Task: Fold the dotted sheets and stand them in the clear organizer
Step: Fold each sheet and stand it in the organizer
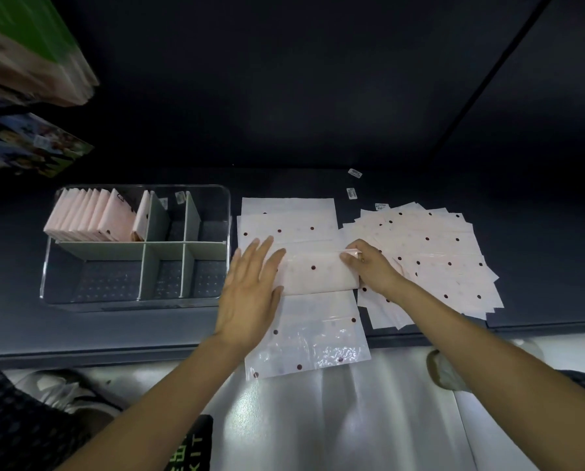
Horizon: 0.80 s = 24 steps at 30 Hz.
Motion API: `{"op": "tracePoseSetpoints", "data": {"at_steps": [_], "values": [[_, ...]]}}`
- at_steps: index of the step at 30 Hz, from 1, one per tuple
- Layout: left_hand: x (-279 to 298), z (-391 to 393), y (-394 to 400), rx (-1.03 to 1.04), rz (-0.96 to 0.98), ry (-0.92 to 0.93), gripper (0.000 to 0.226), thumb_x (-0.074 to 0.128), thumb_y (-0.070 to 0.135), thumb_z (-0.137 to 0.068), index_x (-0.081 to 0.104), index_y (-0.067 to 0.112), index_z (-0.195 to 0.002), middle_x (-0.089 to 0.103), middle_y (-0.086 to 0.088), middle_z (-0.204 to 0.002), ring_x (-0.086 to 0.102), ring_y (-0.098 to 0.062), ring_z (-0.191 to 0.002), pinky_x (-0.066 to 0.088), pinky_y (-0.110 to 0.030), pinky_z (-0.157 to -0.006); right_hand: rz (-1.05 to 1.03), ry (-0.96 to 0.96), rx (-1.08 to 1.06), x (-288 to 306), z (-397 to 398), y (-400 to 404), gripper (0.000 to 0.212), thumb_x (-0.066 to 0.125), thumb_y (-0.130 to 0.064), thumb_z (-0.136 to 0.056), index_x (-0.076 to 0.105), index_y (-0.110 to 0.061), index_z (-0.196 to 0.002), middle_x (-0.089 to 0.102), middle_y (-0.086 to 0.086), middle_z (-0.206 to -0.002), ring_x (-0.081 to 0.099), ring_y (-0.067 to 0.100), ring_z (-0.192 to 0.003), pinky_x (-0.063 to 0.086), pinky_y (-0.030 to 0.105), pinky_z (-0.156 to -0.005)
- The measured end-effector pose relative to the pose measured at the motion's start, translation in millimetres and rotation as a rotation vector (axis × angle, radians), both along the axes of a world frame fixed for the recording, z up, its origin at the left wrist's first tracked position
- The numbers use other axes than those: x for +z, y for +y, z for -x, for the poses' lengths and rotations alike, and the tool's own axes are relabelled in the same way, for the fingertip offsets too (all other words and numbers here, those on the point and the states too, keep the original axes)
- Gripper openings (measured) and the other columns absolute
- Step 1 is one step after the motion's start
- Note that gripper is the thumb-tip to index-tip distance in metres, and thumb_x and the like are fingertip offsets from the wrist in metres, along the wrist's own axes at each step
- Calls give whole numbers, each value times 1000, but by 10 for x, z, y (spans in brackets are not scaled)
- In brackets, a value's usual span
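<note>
Dark blue-grey shelf top (pixel 182 328) fills most of what I see, with a shiny white floor (pixel 352 419) below its near edge. Use the clear plastic organizer with grey dividers (pixel 135 246) as the marker.

Nearest to me, a thin pale pink sheet with dark red dots (pixel 313 338) hangs over the shelf edge, right of the organizer. It looks very light, soft and a bit slippery, so I think it could slide or spring open if let go.

Just past that, the left hand (pixel 250 297) lies flat with straight fingers, pressing the folded part (pixel 318 271) down. The right hand (pixel 369 266) pinches the fold's right end with curled fingers. Holding the fold at both ends seems best, with the crease pressed hard.

Right of the hands, well away from the organizer, a messy pile of the same dotted sheets (pixel 437 260) waits.

Farther back, folded pink sheets (pixel 87 215) stand upright in the organizer's far left box. A few small white stickers (pixel 352 192) lie beyond the pile.
</note>
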<state>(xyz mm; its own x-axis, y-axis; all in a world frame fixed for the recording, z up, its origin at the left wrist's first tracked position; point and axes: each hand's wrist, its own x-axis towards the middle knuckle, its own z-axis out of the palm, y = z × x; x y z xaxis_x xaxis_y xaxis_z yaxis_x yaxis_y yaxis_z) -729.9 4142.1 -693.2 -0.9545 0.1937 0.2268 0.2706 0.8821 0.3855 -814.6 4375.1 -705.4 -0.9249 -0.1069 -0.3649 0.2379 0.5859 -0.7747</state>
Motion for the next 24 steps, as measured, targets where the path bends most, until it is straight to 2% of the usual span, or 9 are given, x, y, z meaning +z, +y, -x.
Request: {"op": "tracePoseSetpoints", "data": {"at_steps": [2, 5, 8, 11, 13, 15, 18, 21, 24], "values": [[-23, -4, 45, -80, 94, -15, 54, 62, 20, -90, 43, 10, -139, 32, -11, -152, 25, -30, -142, 10, -44, -117, -57, -27, 3, -34, 64, -37, 21, 47, -26, -98, 51, -7, -107, 52, 6, -94, 49, 18, -82, 41, 27, -62], [-207, -7, 80, -149, 217, -259, 64, 38, 42, -99, 10, 18, -151, -4, -2, -160, -9, -21, -146, -11, -33, -118, -96, -64, -12, -93, 121, -67, 22, 46, -26, -98, 51, -7, -110, 54, 7, -102, 50, 20, -91, 40, 30, -73], [-390, 3, 81, -183, 354, -420, 72, 23, 59, -95, -13, 27, -149, -24, -4, -156, -23, -27, -143, -15, -36, -115, -148, -103, -13, -115, 167, -85, 26, 46, -27, -98, 50, -8, -114, 54, 8, -110, 50, 21, -98, 43, 33, -80], [-493, -4, 92, -209, 415, -461, 71, 9, 69, -88, -23, 39, -142, -32, -11, -151, -30, -35, -139, -16, -43, -114, -188, -105, -17, -91, 159, -119, 28, 47, -27, -97, 49, -8, -118, 54, 7, -104, 50, 22, -95, 42, 32, -77], [-526, -18, 98, -218, 447, -453, 71, 2, 73, -81, -28, 42, -138, -38, -13, -145, -36, -36, -133, -17, -47, -114, -322, 78, -31, -70, 64, -164, 28, 49, -23, -96, 47, -8, -119, 52, 5, -99, 50, 22, -95, 41, 31, -75], [-546, -20, 107, -219, 454, -453, 72, -3, 75, -77, -31, 43, -135, -43, -13, -141, -38, -37, -131, -16, -49, -115, -482, 405, -26, -66, -112, -234, 27, 52, -16, -94, 50, -6, -119, 53, 7, -110, 48, 25, -104, 41, 32, -80], [-559, -17, 122, -219, 452, -474, 71, -6, 76, -74, -33, 46, -132, -44, -13, -141, -39, -38, -132, -17, -50, -114, -361, 585, 226, -103, -378, -349, 27, 50, -9, -94, 55, -4, -120, 56, 10, -120, 49, 28, -111, 40, 31, -91], [-568, -19, 108, -230, 457, -494, 69, -7, 76, -73, -36, 47, -128, -44, -13, -141, -42, -37, -129, -19, -49, -114, -325, 471, 550, -256, -575, -345, 40, 44, -17, -99, 44, -12, -139, 41, 2, -146, 33, 16, -137, 25, 23, -113], [-570, -10, 88, -236, 455, -488, 70, -8, 77, -71, -34, 50, -130, -43, -13, -143, -42, -37, -128, -20, -48, -113, -441, 459, 628, -391, -635, -128, 46, 33, -27, -103, 28, -16, -147, 17, -8, -154, 7, 4, -143, -1, 15, -115]]}}
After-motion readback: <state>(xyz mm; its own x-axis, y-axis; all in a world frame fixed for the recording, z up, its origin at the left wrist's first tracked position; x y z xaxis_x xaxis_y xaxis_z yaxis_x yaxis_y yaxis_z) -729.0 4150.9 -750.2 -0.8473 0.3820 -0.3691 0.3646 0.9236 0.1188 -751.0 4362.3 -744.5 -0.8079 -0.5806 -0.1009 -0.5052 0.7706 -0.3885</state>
